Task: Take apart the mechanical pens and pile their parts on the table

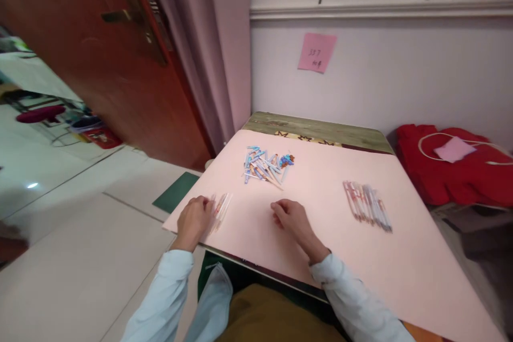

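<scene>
My left hand (195, 220) rests at the table's left edge, fingers curled and closed beside a row of thin clear tubes (222, 211) that look like pen barrels. Whether it grips one of them is hidden. Over the middle of the table is my right hand (294, 219), its fingers bent together with nothing visible in them. Beyond both hands lies a loose pile of blue, white and brown pen parts (260, 166). Small blue and brown pieces (287, 161) are heaped at its right side. Farther right, several assembled-looking pens (366, 204) lie side by side in a row.
A pink sheet (316, 181) covers most of the table. Behind it shows a wooden strip (320, 125) against the wall, which bears a pink note (317, 53). Red cloth (428, 171) with a pale cord lies at the right. A brown door (92, 37) stands left.
</scene>
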Tool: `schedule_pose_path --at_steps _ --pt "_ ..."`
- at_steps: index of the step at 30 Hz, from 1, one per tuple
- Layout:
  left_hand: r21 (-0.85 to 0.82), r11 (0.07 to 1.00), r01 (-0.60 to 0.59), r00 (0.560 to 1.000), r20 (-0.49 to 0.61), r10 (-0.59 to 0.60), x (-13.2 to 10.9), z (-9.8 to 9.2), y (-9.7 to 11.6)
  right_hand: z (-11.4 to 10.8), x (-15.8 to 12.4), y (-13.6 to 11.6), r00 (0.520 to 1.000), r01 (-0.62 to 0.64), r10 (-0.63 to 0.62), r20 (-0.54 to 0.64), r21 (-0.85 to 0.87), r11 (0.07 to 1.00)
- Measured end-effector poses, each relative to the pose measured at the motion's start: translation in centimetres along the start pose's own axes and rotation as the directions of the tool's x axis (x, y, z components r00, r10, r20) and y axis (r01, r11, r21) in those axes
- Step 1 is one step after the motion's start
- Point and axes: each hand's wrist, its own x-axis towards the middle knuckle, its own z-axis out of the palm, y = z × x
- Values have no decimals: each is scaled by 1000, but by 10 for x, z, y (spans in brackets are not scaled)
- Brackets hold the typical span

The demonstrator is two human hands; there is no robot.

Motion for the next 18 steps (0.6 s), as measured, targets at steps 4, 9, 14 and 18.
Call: schedule_pose_path --at_steps 4,9,14,18 --pt "10 1000 7 1000 29 -7 12 0 -2 -103 -15 24 877 -132 -72 -475 -382 914" --pt "20 1000 9 1000 -13 -9 13 -10 16 -182 -25 50 751 -541 69 -657 -552 635" --pt "-105 975 -193 975 -131 179 -3 -19 59 -180 -14 58 789 -553 139 -598 -595 583" --pt "-365 860 -357 933 -105 343 -20 -16 94 -184 -12 55 789 -562 174 -589 -578 591"
